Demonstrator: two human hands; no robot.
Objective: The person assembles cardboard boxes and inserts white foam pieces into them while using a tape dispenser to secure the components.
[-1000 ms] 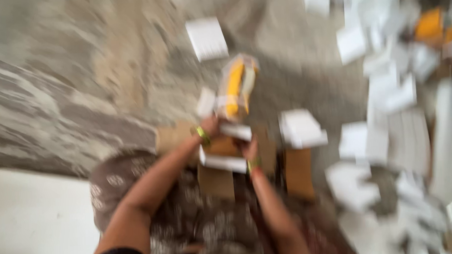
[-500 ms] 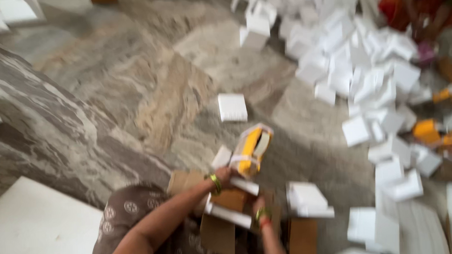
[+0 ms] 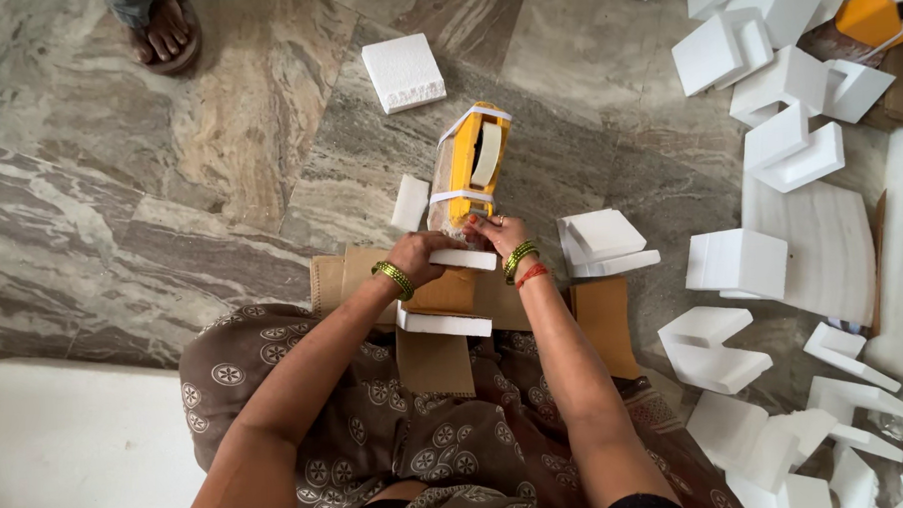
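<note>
Centrally in the frame, the left hand (image 3: 417, 257) grips the near end of a white foam block (image 3: 462, 259), fingers curled over its left edge, while the right hand (image 3: 493, 235) closes its fingers on the base of a yellow item (image 3: 469, 168) in clear wrap, which rises from the block toward the upper middle. Below the hands sits an open cardboard box (image 3: 434, 330) with a second foam piece (image 3: 444, 322) across it, on the person's lap. A foam square (image 3: 403, 72) lies on the marble floor (image 3: 119, 195) at upper centre. Foam pieces (image 3: 765, 63) crowd the right side. A sandalled foot (image 3: 169, 32) shows at upper left.
</note>
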